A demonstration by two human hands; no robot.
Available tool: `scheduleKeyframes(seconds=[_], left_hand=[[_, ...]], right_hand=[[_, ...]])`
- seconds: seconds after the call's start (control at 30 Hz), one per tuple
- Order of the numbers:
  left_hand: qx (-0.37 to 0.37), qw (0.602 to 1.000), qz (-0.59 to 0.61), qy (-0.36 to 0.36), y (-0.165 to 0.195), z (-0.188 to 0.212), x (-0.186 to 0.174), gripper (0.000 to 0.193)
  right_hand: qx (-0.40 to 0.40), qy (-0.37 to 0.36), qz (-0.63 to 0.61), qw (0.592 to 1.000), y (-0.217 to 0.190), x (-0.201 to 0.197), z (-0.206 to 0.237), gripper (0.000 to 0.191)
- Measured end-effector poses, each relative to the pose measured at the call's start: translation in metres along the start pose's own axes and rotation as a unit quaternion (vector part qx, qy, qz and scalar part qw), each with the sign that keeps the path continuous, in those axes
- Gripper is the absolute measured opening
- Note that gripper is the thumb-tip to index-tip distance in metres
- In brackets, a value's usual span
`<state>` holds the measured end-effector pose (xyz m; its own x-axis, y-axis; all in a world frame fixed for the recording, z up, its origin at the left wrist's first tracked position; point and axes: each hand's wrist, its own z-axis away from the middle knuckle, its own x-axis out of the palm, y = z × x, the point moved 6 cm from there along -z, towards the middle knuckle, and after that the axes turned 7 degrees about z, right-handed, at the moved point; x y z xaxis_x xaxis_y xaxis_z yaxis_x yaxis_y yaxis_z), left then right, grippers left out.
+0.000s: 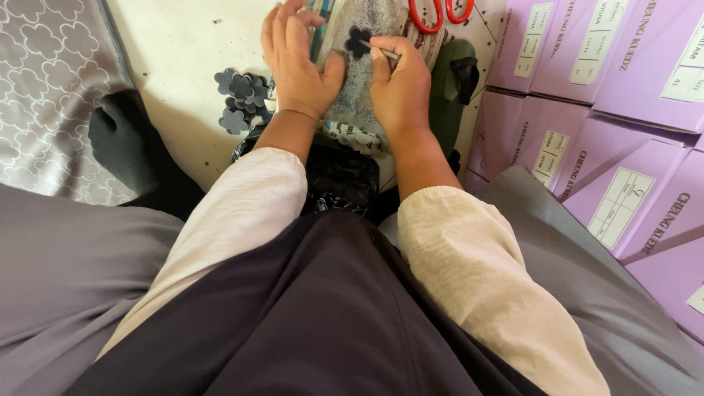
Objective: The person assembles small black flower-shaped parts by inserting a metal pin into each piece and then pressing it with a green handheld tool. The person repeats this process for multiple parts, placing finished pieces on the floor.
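Observation:
My left hand (297,62) lies flat, fingers together, pressing on a grey patterned fabric piece (359,88) on the floor. My right hand (400,81) pinches a thin metal tool (383,51) whose tip touches a small black flower-shaped cutout (357,40) lying on the fabric. A pile of similar dark flower cutouts (242,99) sits just left of my left wrist.
Red-handled scissors (438,13) lie at the top. A dark green object (451,81) sits right of my right hand. Stacked purple boxes (587,110) fill the right side. A patterned grey mat (51,88) and a black-socked foot (128,143) are at left.

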<state>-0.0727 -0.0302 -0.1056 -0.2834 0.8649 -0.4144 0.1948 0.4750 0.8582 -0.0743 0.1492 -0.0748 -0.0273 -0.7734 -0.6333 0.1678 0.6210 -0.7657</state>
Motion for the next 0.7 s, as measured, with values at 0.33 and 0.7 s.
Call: scheduleKeyframes(seconds=[0.33, 0.7], left_hand=[[0.005, 0.989, 0.082, -0.119, 0.030, -0.001, 0.040, 0.039], [-0.034, 0.991, 0.107, -0.076, 0.018, 0.003, 0.045, 0.062]], right_hand=[[-0.045, -0.015, 0.194, 0.980, -0.033, -0.008, -0.002, 0.011], [-0.010, -0.019, 0.010, 1.000, -0.010, -0.007, -0.005, 0.011]])
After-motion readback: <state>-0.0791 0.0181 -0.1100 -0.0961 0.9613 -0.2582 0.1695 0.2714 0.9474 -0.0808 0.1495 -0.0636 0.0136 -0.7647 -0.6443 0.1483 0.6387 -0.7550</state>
